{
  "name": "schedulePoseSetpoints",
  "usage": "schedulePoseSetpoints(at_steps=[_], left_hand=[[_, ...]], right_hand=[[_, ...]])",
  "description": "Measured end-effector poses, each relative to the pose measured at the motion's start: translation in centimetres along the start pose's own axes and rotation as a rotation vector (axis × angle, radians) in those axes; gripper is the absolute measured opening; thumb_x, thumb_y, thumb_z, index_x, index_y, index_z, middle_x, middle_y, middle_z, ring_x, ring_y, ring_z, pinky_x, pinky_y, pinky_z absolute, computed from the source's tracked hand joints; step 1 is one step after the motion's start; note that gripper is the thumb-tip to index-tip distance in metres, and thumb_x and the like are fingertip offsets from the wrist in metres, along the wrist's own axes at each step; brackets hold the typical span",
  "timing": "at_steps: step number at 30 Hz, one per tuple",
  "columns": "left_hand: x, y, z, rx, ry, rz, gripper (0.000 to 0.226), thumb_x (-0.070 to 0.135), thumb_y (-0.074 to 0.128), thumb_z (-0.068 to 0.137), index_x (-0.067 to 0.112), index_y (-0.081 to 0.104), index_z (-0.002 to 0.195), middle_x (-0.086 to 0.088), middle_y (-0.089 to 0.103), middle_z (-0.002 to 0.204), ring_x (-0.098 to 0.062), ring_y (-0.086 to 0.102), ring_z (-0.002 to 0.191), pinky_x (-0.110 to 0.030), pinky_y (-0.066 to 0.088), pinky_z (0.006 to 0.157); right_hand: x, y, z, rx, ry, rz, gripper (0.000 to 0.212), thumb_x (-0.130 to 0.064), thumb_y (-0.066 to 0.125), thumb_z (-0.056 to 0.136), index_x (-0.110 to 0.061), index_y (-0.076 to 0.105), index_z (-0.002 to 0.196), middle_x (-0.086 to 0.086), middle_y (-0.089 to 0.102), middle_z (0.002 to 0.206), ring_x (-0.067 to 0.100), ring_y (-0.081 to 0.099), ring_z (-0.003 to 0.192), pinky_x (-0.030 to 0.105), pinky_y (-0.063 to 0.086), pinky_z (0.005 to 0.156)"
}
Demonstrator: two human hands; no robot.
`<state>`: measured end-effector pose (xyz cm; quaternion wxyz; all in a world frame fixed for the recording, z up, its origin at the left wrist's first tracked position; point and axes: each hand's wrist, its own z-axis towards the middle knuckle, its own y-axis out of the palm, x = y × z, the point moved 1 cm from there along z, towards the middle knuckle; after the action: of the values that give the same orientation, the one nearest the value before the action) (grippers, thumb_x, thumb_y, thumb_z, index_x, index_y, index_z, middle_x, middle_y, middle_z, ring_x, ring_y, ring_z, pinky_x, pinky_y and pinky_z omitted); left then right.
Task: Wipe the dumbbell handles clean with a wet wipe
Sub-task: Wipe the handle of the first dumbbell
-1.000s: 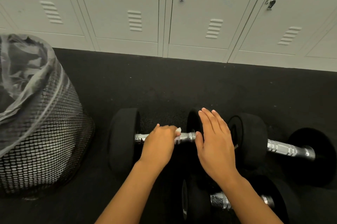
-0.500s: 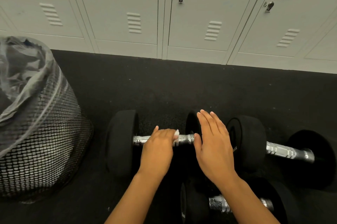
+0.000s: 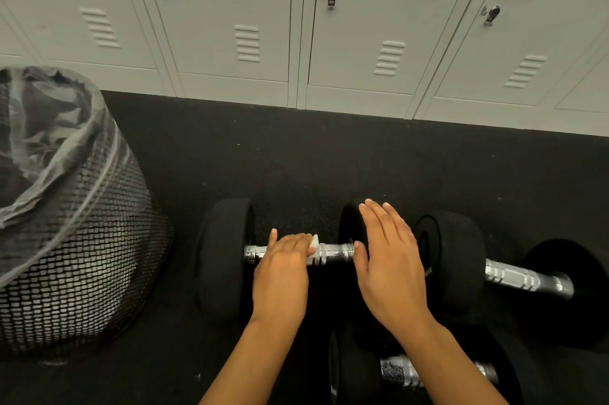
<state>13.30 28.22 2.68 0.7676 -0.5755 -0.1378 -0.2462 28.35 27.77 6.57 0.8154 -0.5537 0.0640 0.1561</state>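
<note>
Lockers (image 3: 362,25), pale grey, vented, latched doors in a row across the 12 o'clock side, standing on the floor's far edge.

Floor (image 3: 296,157), black rubber matting, carrying all items below.

Bin (image 3: 75,256), black wire mesh with a clear liner bunched over its rim, at 9 o'clock.

Dumbbell, first (image 3: 227,259), black heads and chrome handle (image 3: 333,254), lying crosswise at centre. Task item; its right head is mostly hidden under the right hand.

Dumbbell, second (image 3: 514,276), same pattern, at 3 o'clock, just beside the first, handle angled down to the right.

Dumbbell, third (image 3: 395,371), at 5 o'clock, nearest the person, partly hidden by the right forearm.

Right hand (image 3: 389,259), fingers straight and together, palm down, lying flat on the first dumbbell's right head; grip open, holding nothing.

Left hand (image 3: 283,269), fingers curled over the chrome handle left of its middle, grip closed on the wipe and pressing it to the bar.

Wet wipe (image 3: 314,243), white, only a small corner showing at the left hand's fingertips.
</note>
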Motion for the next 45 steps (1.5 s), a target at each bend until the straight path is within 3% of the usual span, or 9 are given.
schedulePoseSetpoints(at_steps=[4, 9, 14, 18, 24, 28, 38, 41, 45], left_hand=[[-0.5, -0.2, -1.7, 0.076, -0.011, 0.096, 0.052, -0.016, 0.073, 0.058, 0.000, 0.066, 0.107, -0.014, 0.068, 0.108, -0.027, 0.063, 0.105, -0.051, 0.035, 0.099], [-0.8, 0.3, -0.4, 0.086, -0.069, 0.071, 0.038, -0.008, 0.074, 0.064, 0.001, 0.067, 0.100, -0.012, 0.071, 0.094, -0.025, 0.066, 0.096, -0.046, 0.029, 0.102], [-0.6, 0.3, -2.4, 0.079, 0.070, 0.059, 0.043, -0.006, 0.066, 0.071, 0.002, 0.063, 0.113, -0.011, 0.065, 0.115, -0.024, 0.058, 0.112, -0.039, 0.031, 0.107], [-0.8, 1.1, -0.4, 0.106, 0.023, -0.009, 0.037, -0.004, 0.076, 0.066, 0.002, 0.068, 0.101, -0.012, 0.070, 0.101, -0.026, 0.065, 0.100, -0.043, 0.033, 0.101], [-1.5, 1.7, -2.3, 0.256, 0.239, -0.165, 0.030, 0.013, 0.052, 0.087, 0.003, 0.065, 0.111, -0.006, 0.064, 0.116, -0.015, 0.056, 0.114, -0.037, 0.038, 0.103], [-2.3, 2.3, -2.3, 0.269, 0.404, -0.159, 0.029, 0.003, 0.052, 0.087, 0.001, 0.063, 0.114, -0.008, 0.062, 0.121, -0.019, 0.054, 0.118, -0.039, 0.039, 0.104], [-2.7, 2.8, -2.8, 0.333, 0.336, -0.179, 0.028, 0.000, 0.058, 0.084, 0.001, 0.065, 0.111, -0.008, 0.062, 0.120, -0.018, 0.052, 0.120, -0.042, 0.037, 0.105], [-1.2, 2.0, -1.7, 0.265, 0.235, -0.186, 0.027, 0.012, 0.054, 0.086, 0.005, 0.068, 0.107, -0.005, 0.068, 0.110, -0.014, 0.060, 0.108, -0.040, 0.039, 0.104], [-0.4, 0.7, 1.7, -0.064, 0.106, -0.050, 0.011, 0.014, 0.056, 0.086, 0.015, 0.066, 0.081, 0.001, 0.067, 0.076, -0.014, 0.064, 0.073, -0.038, 0.036, 0.105]], right_hand=[[0.0, 0.0, 0.0, 0.002, 0.001, -0.009, 0.051, -0.027, 0.034, 0.088, -0.009, 0.044, 0.135, 0.004, 0.045, 0.140, 0.019, 0.030, 0.134, 0.040, 0.029, 0.108], [0.0, 0.0, -0.3, 0.005, -0.005, -0.009, 0.051, -0.026, 0.034, 0.089, -0.009, 0.043, 0.135, 0.004, 0.043, 0.141, 0.019, 0.028, 0.135, 0.041, 0.028, 0.109], [0.0, 0.0, -0.3, 0.008, 0.001, -0.010, 0.050, -0.027, 0.034, 0.088, -0.009, 0.043, 0.135, 0.004, 0.045, 0.140, 0.020, 0.029, 0.134, 0.040, 0.028, 0.108], [0.0, 0.1, -0.2, 0.005, -0.002, -0.010, 0.051, -0.025, 0.035, 0.088, -0.009, 0.042, 0.135, 0.004, 0.044, 0.141, 0.019, 0.029, 0.135, 0.041, 0.028, 0.109], [-0.1, 0.1, -0.4, 0.009, 0.001, -0.010, 0.051, -0.026, 0.034, 0.088, -0.009, 0.043, 0.135, 0.005, 0.044, 0.141, 0.020, 0.029, 0.135, 0.041, 0.028, 0.109], [-0.1, 0.0, -0.4, 0.005, 0.000, -0.005, 0.051, -0.027, 0.034, 0.089, -0.009, 0.042, 0.136, 0.005, 0.043, 0.141, 0.020, 0.028, 0.135, 0.041, 0.027, 0.109], [0.0, 0.1, -0.1, 0.009, -0.004, 0.001, 0.050, -0.027, 0.035, 0.089, -0.009, 0.043, 0.135, 0.005, 0.044, 0.140, 0.020, 0.029, 0.135, 0.041, 0.028, 0.109], [-0.1, 0.1, -0.1, 0.017, 0.003, -0.003, 0.050, -0.026, 0.035, 0.088, -0.009, 0.043, 0.135, 0.005, 0.045, 0.140, 0.019, 0.029, 0.134, 0.041, 0.028, 0.108], [0.0, 0.1, -0.1, 0.002, -0.002, -0.012, 0.051, -0.026, 0.035, 0.088, -0.009, 0.042, 0.136, 0.004, 0.043, 0.141, 0.019, 0.028, 0.135, 0.039, 0.026, 0.109]])
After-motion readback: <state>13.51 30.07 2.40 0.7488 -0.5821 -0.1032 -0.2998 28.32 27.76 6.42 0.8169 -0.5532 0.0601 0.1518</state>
